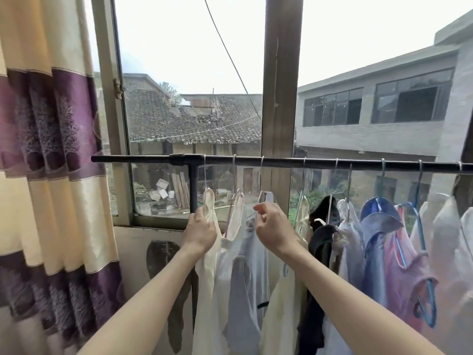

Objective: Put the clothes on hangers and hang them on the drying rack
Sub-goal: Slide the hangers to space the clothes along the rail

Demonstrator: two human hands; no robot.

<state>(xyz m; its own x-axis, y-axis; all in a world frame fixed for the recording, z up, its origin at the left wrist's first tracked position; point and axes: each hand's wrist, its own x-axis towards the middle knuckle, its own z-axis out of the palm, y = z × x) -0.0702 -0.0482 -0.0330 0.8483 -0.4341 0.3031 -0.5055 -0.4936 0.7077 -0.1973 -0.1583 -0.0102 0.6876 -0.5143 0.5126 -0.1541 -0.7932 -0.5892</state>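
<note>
A black rail (281,162) of the drying rack runs across the window with several hangers hooked on it. At its left end hang a cream garment (206,265), a white one (236,221) and a pale grey-blue one (252,278). My left hand (201,230) grips the shoulder of the cream garment just below its hanger. My right hand (272,226) pinches the grey-blue garment's collar edge at its wire hanger (261,185). Further right hang a black garment (320,252), a blue shirt (376,242) and a pink one (404,272).
A striped cream and purple curtain (51,149) hangs at the left. The rack's upright post (193,190) stands beside my left hand. A window frame post (277,98) rises behind the rail. White garments (450,239) crowd the rail's right end.
</note>
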